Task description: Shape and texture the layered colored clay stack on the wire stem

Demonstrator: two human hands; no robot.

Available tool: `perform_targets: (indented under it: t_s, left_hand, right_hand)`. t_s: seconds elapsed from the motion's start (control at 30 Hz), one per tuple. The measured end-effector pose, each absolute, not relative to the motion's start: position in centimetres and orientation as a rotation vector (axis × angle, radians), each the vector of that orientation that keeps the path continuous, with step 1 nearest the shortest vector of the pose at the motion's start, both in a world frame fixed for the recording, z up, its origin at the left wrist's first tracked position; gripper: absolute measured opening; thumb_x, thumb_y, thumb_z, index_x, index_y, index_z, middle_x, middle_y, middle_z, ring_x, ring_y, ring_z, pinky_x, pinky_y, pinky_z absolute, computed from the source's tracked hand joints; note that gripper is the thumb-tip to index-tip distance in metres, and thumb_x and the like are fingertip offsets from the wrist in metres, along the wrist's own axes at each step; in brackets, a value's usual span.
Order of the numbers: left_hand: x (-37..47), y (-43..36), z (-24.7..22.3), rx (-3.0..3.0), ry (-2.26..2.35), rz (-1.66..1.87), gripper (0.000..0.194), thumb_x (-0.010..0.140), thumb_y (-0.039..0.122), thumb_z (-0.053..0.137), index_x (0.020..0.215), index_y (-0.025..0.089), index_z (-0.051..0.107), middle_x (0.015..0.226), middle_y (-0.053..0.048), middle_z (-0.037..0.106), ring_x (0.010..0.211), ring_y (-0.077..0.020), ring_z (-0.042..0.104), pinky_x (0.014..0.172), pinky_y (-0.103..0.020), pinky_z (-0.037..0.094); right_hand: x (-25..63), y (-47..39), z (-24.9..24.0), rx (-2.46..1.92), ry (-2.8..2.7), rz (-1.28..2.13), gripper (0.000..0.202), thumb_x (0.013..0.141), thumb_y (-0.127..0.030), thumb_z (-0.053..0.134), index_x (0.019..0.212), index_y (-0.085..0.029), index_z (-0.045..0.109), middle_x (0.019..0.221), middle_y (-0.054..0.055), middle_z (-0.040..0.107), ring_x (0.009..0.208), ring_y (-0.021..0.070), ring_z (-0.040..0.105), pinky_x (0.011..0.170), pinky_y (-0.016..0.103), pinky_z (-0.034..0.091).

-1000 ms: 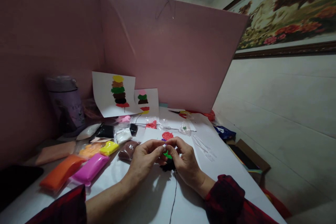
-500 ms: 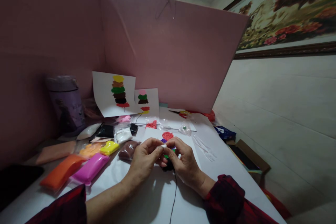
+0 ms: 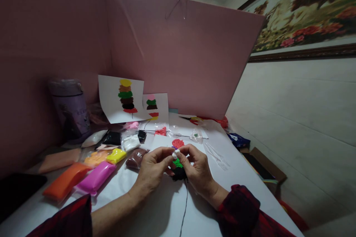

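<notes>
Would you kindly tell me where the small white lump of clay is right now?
In the head view, the small white lump of clay sits low and central, pinched between the left hand and right hand, just before the red clay patch.

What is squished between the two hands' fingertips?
A small white lump of clay, pinched between the left hand and the right hand. Just below it lie green and black clay patches on the paper. The head view shows this.

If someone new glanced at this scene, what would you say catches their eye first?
Both hands, left and right, meet at the table's middle, pinching a small white clay lump over a paper with red, green and black clay patches. To the left lie bright orange, magenta and yellow clay packs.
</notes>
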State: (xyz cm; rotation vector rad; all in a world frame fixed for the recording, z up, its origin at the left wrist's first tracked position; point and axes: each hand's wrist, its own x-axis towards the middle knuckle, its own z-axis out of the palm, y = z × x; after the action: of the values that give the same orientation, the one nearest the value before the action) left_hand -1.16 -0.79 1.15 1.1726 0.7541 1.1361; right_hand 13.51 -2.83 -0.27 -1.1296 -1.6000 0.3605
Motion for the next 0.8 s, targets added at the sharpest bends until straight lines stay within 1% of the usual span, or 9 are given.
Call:
perform_targets:
  t_s: [0.17, 0.33, 0.4, 0.5, 0.63, 0.8]
  left_hand:
    - [-1.18, -0.92, 1.13, 1.231, 0.791, 1.144, 0.029, 0.065, 0.032, 0.077, 0.082, 0.013, 0.065, 0.070, 0.000, 0.064, 0.060, -0.0122, 0.058, 0.046, -0.020, 0.048]
    - [-1.22, -0.87, 1.20, 1.300, 0.802, 1.110, 0.031, 0.069, 0.038, 0.073, 0.082, 0.011, 0.064, 0.070, -0.002, 0.064, 0.062, -0.0132, 0.057, 0.050, -0.022, 0.048]
    - [-1.28, -0.81, 1.16, 1.331, 0.818, 1.099, 0.030, 0.070, 0.038, 0.071, 0.083, 0.011, 0.065, 0.071, -0.003, 0.064, 0.061, -0.0128, 0.057, 0.051, -0.023, 0.047]
    - [-1.35, -0.76, 1.13, 1.354, 0.829, 1.090, 0.030, 0.071, 0.039, 0.070, 0.079, 0.011, 0.064, 0.065, 0.000, 0.061, 0.055, -0.0112, 0.054, 0.049, -0.023, 0.046]
    - [-1.35, -0.80, 1.32, 1.401, 0.850, 1.110, 0.027, 0.070, 0.038, 0.068, 0.073, 0.012, 0.061, 0.057, 0.003, 0.056, 0.047, -0.0096, 0.050, 0.046, -0.022, 0.042]
    - [-1.35, -0.96, 1.58, 1.394, 0.892, 1.108, 0.024, 0.067, 0.037, 0.068, 0.068, 0.014, 0.059, 0.049, 0.006, 0.051, 0.040, -0.0081, 0.045, 0.041, -0.020, 0.038]
  right_hand:
    - [13.53, -2.99, -0.04, -1.016, -1.690, 0.329, 0.015, 0.090, -0.024, 0.051, 0.084, -0.017, 0.064, 0.076, 0.004, 0.061, 0.069, 0.0166, 0.057, 0.062, 0.029, 0.046]
    - [13.60, -3.01, -0.14, -0.965, -1.712, 0.304, 0.013, 0.090, -0.021, 0.051, 0.087, -0.018, 0.063, 0.080, 0.005, 0.062, 0.072, 0.0168, 0.058, 0.066, 0.029, 0.047]
    - [13.60, -3.02, -0.35, -0.970, -1.699, 0.336, 0.011, 0.090, -0.022, 0.052, 0.093, -0.018, 0.062, 0.080, 0.004, 0.062, 0.071, 0.0164, 0.059, 0.065, 0.029, 0.048]
    - [13.55, -3.09, -0.55, -0.978, -1.679, 0.352, 0.014, 0.089, -0.022, 0.052, 0.100, -0.018, 0.060, 0.080, 0.004, 0.063, 0.069, 0.0158, 0.059, 0.064, 0.029, 0.049]
    - [13.45, -3.28, -0.30, -0.968, -1.732, 0.345, 0.012, 0.089, -0.021, 0.053, 0.094, -0.017, 0.063, 0.081, 0.005, 0.064, 0.072, 0.0167, 0.060, 0.065, 0.029, 0.050]
    - [13.42, -3.44, -0.04, -0.962, -1.759, 0.372, 0.011, 0.089, -0.021, 0.054, 0.093, -0.018, 0.064, 0.080, 0.005, 0.064, 0.069, 0.0166, 0.060, 0.062, 0.029, 0.050]
